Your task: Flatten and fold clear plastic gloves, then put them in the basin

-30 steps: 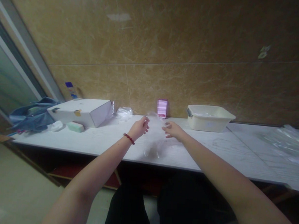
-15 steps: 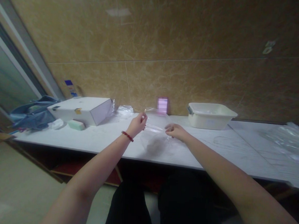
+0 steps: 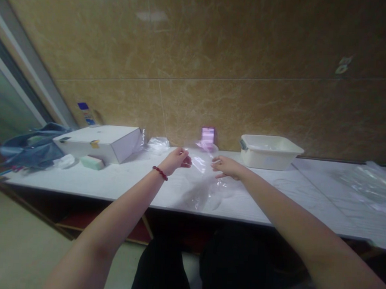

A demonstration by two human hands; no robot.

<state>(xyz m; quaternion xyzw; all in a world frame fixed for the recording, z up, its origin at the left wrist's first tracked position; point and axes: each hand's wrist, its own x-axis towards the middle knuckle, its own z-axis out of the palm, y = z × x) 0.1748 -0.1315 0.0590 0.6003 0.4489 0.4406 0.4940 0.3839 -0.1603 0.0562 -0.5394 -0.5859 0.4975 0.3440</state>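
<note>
At frame centre, a clear plastic bag lies between the left hand and right hand; whether their curled fingers clamp it, I cannot tell. Loosely pinched, its thin film could slip.

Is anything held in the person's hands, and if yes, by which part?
A clear plastic bag: the left hand and the right hand hold it by opposite sides of its upper part. Exact fingertip contact is too blurred to tell.
</note>
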